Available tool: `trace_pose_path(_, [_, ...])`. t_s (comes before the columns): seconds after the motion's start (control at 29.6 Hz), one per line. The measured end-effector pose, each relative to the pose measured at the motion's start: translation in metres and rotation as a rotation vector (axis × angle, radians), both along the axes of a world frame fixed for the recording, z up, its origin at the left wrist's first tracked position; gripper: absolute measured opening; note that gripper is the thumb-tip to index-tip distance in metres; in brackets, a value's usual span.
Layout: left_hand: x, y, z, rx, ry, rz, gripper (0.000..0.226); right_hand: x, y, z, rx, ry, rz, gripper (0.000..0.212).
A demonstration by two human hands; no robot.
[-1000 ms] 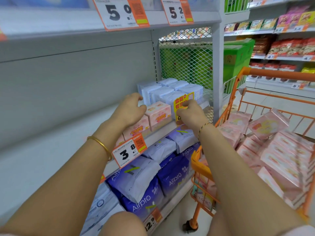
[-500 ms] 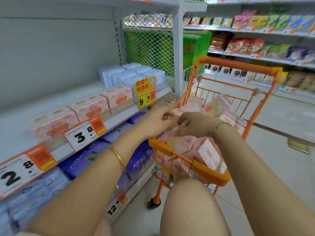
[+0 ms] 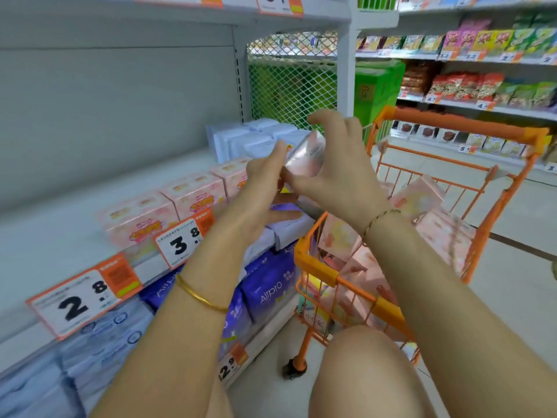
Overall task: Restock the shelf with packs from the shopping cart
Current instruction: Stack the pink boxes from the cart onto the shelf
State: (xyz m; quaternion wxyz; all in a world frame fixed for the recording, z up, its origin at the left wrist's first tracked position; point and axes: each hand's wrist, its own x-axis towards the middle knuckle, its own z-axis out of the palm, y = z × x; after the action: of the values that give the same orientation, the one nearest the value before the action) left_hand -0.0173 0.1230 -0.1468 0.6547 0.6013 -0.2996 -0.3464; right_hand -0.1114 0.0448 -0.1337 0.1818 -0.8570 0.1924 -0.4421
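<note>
The right hand [image 3: 343,173] grips a pink pack [image 3: 306,155], fingers curled over its top and thumb beneath. The left hand [image 3: 259,191] lays fairly straight fingers against the pack's left end. The pack is blurred, tilted and held in the air between the shelf [image 3: 45,245] and the cart [image 3: 315,268]. A row of pink boxes [image 3: 196,194] stands along the shelf's front edge, above price tags [image 3: 180,244]. Purple bags [image 3: 268,288] fill the shelf below. More pink packs [image 3: 443,236] lie heaped in the orange cart.
</note>
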Motion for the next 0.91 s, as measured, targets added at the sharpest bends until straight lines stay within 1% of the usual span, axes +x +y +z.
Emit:
trace_pose_path(0.03, [0.012, 0.008, 0.004, -0.029, 0.039, 0.002, 0.046, 0.014, 0.006, -0.001, 0.006, 0.000, 0.097, 0.071])
trace_pose_path(0.07, [0.024, 0.017, 0.008, -0.036, 0.042, 0.018, 0.057, 0.026, 0.014, 0.000, 0.061, 0.002, 0.208, 0.073])
trace_pose_path(0.1, [0.037, 0.027, 0.012, -0.020, 0.007, 0.060, 0.066, 0.038, 0.019, 0.000, 0.142, -0.006, 0.315, 0.071])
trace_pose_path(0.13, [0.049, 0.035, 0.016, 0.009, -0.039, 0.132, 0.071, 0.050, 0.025, 0.002, 0.229, -0.022, 0.406, 0.066])
trace_pose_path(0.17, [0.061, 0.045, 0.019, 0.039, -0.086, 0.217, 0.070, 0.062, 0.030, 0.004, 0.312, -0.050, 0.474, 0.059])
trace_pose_path(0.24, [0.085, 0.062, 0.025, 0.089, -0.145, 0.328, 0.069, 0.085, 0.036, 0.009, 0.456, -0.122, 0.561, 0.044])
trace_pose_path(0.3, [0.104, 0.081, 0.033, 0.106, -0.184, 0.320, 0.072, 0.104, 0.040, 0.012, 0.586, -0.203, 0.559, 0.041])
trace_pose_path(0.37, [0.121, 0.099, 0.041, 0.131, -0.269, 0.287, 0.087, 0.117, 0.041, 0.005, 0.684, -0.249, 0.502, 0.038])
trace_pose_path(0.44, [0.138, 0.113, 0.049, 0.160, -0.359, 0.302, 0.092, 0.125, 0.041, -0.010, 0.749, -0.215, 0.467, 0.036])
trace_pose_path(0.54, [0.161, 0.127, 0.058, 0.221, -0.490, 0.377, 0.098, 0.131, 0.040, -0.028, 0.737, -0.160, 0.403, 0.037])
trace_pose_path(0.61, [0.177, 0.132, 0.060, 0.291, -0.600, 0.432, 0.090, 0.132, 0.041, -0.031, 0.738, -0.154, 0.372, 0.037])
trace_pose_path(0.67, [0.189, 0.135, 0.057, 0.338, -0.666, 0.487, 0.075, 0.132, 0.043, -0.032, 0.760, -0.172, 0.362, 0.035])
trace_pose_path(0.71, [0.193, 0.136, 0.054, 0.345, -0.684, 0.507, 0.072, 0.132, 0.045, -0.032, 0.763, -0.187, 0.358, 0.035])
trace_pose_path(0.78, [0.199, 0.139, 0.044, 0.362, -0.658, 0.526, 0.069, 0.133, 0.053, -0.031, 0.745, -0.196, 0.360, 0.033])
trace_pose_path(0.91, [0.202, 0.142, 0.014, 0.425, -0.512, 0.495, 0.063, 0.140, 0.069, -0.031, 0.732, -0.176, 0.415, 0.034])
